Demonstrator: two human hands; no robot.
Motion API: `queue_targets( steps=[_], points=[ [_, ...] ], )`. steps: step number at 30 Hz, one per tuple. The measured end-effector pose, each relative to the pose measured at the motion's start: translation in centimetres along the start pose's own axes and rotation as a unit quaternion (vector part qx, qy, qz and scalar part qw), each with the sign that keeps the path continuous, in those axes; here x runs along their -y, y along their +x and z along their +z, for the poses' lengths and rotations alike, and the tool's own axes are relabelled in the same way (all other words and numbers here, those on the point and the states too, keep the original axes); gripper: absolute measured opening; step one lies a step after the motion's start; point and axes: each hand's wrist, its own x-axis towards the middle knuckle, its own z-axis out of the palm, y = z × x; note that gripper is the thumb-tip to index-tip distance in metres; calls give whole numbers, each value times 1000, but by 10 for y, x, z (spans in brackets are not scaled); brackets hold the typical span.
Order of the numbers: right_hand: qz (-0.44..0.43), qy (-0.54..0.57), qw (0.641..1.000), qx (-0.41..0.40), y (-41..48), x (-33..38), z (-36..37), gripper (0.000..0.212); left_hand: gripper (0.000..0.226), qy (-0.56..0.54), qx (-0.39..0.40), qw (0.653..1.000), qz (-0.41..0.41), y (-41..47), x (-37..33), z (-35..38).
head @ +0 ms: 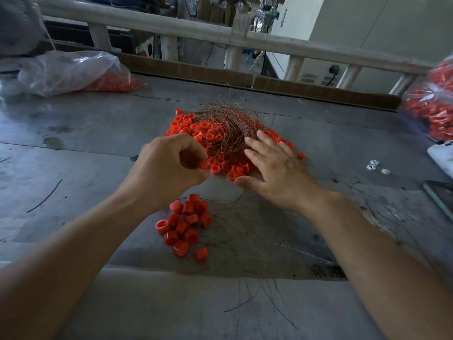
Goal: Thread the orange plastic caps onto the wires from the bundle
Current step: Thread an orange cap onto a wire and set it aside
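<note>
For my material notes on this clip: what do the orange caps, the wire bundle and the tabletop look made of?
Orange caps: plastic, smooth and slightly glossy; uniform moulded colour. Wire bundle: thin bare metal, likely copper by its reddish-brown glint. Tabletop: probably sheet metal, dull grey, scuffed, with seams.

On the scuffed grey tabletop (pixel 85 148) a pile of orange caps (pixel 196 128) is heaped beneath a wire bundle (pixel 228 121), a smaller cap cluster (pixel 186 224) is laid nearer, and a clear bag of caps (pixel 73 72) is set far left.
</note>
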Motion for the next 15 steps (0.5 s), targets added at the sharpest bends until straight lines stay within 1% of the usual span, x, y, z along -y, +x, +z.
queue_targets(
  steps=[2, 4, 7, 10, 12, 15],
  points=[
    [-3, 12, 1000, -16, -2, -1, -1, 106, 33, -9, 2, 1000, 3, 0, 1, 0],
    [-16, 35, 997, -62, -5, 0, -5, 99, 33, -17, 2, 1000, 4, 0, 2, 0],
    [-28, 82, 984, -155, -10, 1, -13, 69, 34, -34, -2, 999, 2, 0, 3, 0],
    [-44, 88, 960, -262, -14, 2, -18, 40, 34, -42, -3, 999, 4, 0, 1, 0],
    [-45, 108, 945, -306, -18, 3, -22, 32, 35, -38, 5, 999, 25, -1, -3, -2],
    [-60, 124, 935, -327, -21, 7, -25, 28, 28, -77, 24, 995, 61, -4, -12, -4]
  ],
)
